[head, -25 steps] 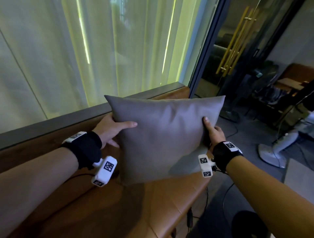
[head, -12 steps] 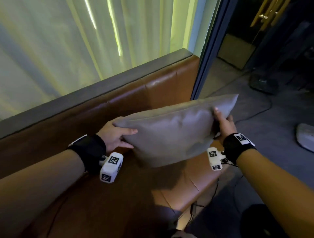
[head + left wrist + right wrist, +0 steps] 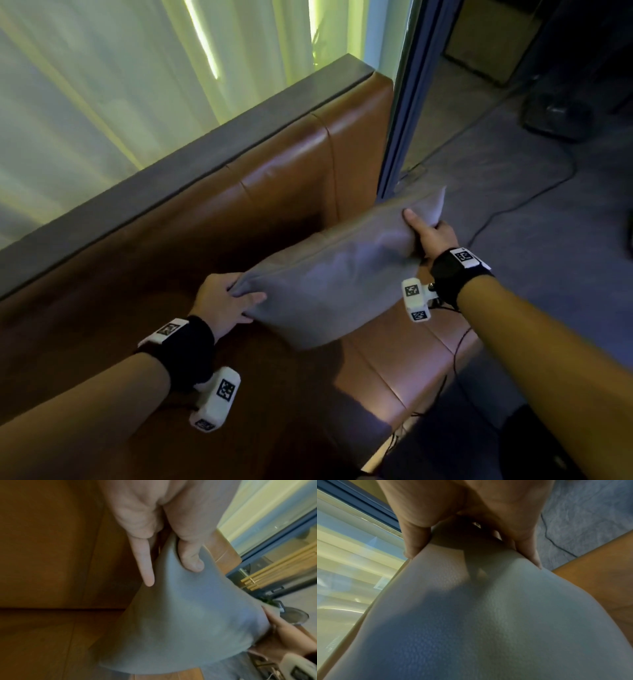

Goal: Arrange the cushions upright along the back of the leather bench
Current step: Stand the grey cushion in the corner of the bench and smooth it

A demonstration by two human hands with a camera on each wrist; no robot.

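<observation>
Grey cushion (image 3: 329, 281) is gripped at opposite corners by left hand (image 3: 224, 301) and right hand (image 3: 430, 236), tilted nearly flat, long axis parallel to bench back (image 3: 274, 192) just behind.

Grey cushion (image 3: 329, 284) tilted, held above brown leather bench (image 3: 383, 370) seat, near backrest.

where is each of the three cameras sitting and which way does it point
Head: worn on the head, looking forward and down at the brown leather bench; both forearms show, left hand and right hand gripping opposite ends of the grey cushion.
Left wrist: under the left wrist, looking along the left hand; thumb and a finger pinch the cushion.
Right wrist: looking along the right hand at the cushion.
Shared: all three show the cushion; the left wrist view also catches the right hand.
</observation>
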